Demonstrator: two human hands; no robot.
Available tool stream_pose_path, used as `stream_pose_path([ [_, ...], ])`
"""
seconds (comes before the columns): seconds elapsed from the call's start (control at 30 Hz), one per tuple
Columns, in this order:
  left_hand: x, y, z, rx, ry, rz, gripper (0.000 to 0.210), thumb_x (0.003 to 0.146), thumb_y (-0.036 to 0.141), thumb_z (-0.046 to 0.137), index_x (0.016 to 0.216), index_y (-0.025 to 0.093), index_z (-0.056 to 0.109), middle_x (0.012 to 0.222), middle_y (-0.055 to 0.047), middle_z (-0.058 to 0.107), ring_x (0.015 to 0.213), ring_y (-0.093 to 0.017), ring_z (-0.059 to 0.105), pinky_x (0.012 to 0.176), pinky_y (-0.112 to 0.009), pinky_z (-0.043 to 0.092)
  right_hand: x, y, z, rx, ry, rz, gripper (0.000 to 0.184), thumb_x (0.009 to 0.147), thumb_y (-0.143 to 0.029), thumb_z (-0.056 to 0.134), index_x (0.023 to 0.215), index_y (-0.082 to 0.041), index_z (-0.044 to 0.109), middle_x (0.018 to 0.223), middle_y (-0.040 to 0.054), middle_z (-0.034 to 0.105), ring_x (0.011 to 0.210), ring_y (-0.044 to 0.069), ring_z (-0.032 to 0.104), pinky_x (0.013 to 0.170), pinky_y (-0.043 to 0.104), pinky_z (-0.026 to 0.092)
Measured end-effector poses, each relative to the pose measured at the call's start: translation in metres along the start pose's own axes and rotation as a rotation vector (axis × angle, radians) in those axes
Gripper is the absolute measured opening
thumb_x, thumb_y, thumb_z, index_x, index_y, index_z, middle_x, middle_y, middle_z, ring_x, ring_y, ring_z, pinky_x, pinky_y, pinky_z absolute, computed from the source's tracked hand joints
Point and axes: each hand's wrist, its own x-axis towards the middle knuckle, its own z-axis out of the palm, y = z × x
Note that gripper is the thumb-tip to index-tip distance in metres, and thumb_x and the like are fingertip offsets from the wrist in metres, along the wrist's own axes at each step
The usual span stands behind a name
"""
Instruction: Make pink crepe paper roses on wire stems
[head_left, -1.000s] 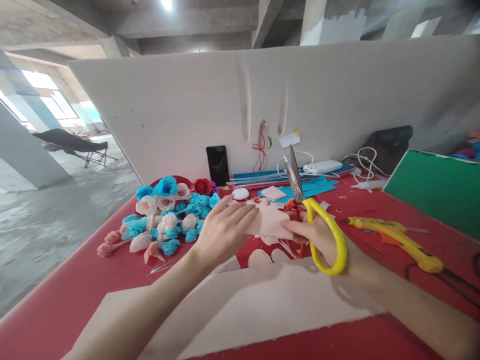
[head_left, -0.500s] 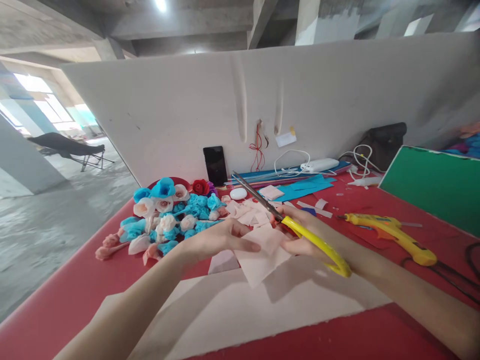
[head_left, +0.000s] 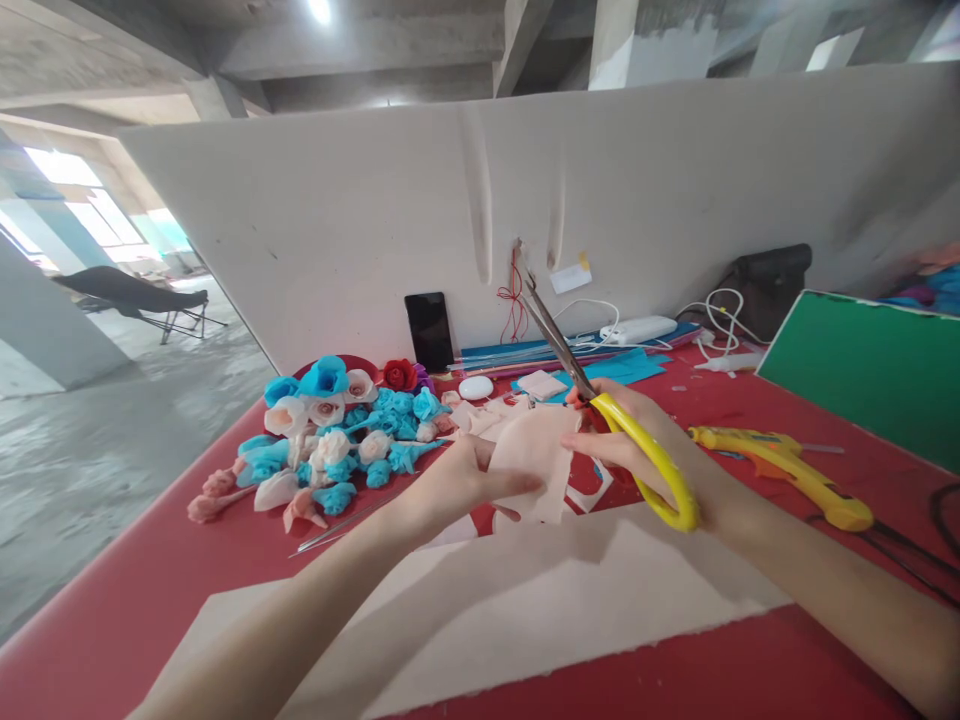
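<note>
My left hand point(head_left: 480, 478) pinches a pale pink piece of paper point(head_left: 529, 445) between thumb and fingers. The piece has a rounded upper left edge. My right hand point(head_left: 626, 430) carries scissors point(head_left: 645, 440) with yellow handles, their blades pointing up and away from me. Its extended fingers also touch the right side of the pink piece. A cut paper scrap point(head_left: 589, 490) with an open middle lies just below my right fingers. Under both forearms a large pale pink paper sheet point(head_left: 480, 620) is spread on the red table point(head_left: 97, 590).
Blue, white and pink paper flowers point(head_left: 337, 430) are heaped at the left. A yellow glue gun point(head_left: 787, 470) lies to the right, near a green board point(head_left: 862, 370). A black phone point(head_left: 430, 332) leans on the white partition point(head_left: 337, 220); blue paper point(head_left: 622, 372) lies behind my right hand.
The scissors have tilted more upright and shifted right with my right hand. The pink piece is raised and turned, its rounded edge now showing. A thin metal rod is newly visible by my left forearm.
</note>
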Motion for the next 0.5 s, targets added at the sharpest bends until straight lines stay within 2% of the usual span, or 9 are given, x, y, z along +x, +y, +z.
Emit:
stream_pose_path([
  [0.1, 0.0, -0.002, 0.004, -0.027, 0.021, -0.007, 0.019, 0.065, 0.031, 0.069, 0.068, 0.012, 0.071, 0.063, -0.005, 0.068, 0.052, -0.012, 0.059, 0.048, -0.02, 0.044, -0.003, -0.004, 0.0, -0.004, -0.006, -0.05, 0.029, 0.062, -0.029, 0.067, 0.082, -0.018, 0.049, 0.064, -0.0051, 0.048, 0.05, 0.007, 0.042, 0.047, 0.019, 0.034],
  [0.17, -0.001, -0.002, 0.005, -0.056, 0.08, 0.013, 0.019, 0.065, 0.031, 0.07, 0.066, 0.012, 0.07, 0.064, -0.006, 0.068, 0.053, -0.012, 0.059, 0.049, -0.019, 0.044, -0.005, -0.004, 0.001, 0.035, 0.006, -0.064, 0.031, 0.062, -0.031, 0.067, 0.083, -0.018, 0.048, 0.065, -0.0047, 0.049, 0.052, 0.008, 0.044, 0.048, 0.019, 0.036],
  [0.3, -0.003, 0.005, 0.002, -0.129, 0.248, 0.09, 0.025, 0.066, 0.035, 0.069, 0.06, 0.011, 0.067, 0.064, -0.006, 0.067, 0.055, -0.012, 0.058, 0.048, -0.018, 0.043, -0.004, 0.003, 0.004, 0.154, 0.048, -0.028, 0.026, 0.075, -0.042, 0.053, 0.085, -0.019, 0.046, 0.057, -0.0048, 0.046, 0.043, 0.008, 0.04, 0.04, 0.021, 0.032],
  [0.4, -0.005, 0.009, -0.003, -0.184, 0.342, 0.136, 0.027, 0.066, 0.037, 0.07, 0.059, 0.011, 0.066, 0.057, -0.004, 0.064, 0.049, -0.01, 0.054, 0.043, -0.018, 0.039, -0.002, 0.014, 0.009, 0.285, -0.092, -0.025, 0.019, 0.078, -0.033, 0.045, 0.092, -0.02, 0.045, 0.071, 0.0001, 0.055, 0.057, 0.012, 0.052, 0.049, 0.023, 0.041],
  [0.5, -0.007, 0.01, -0.007, -0.233, 0.38, 0.168, 0.027, 0.065, 0.037, 0.07, 0.064, 0.01, 0.067, 0.057, -0.005, 0.064, 0.049, -0.012, 0.055, 0.044, -0.021, 0.04, -0.006, 0.021, 0.015, 0.285, -0.21, -0.061, 0.024, 0.072, -0.024, 0.046, 0.096, -0.022, 0.046, 0.083, 0.0021, 0.057, 0.07, 0.014, 0.055, 0.058, 0.025, 0.044],
])
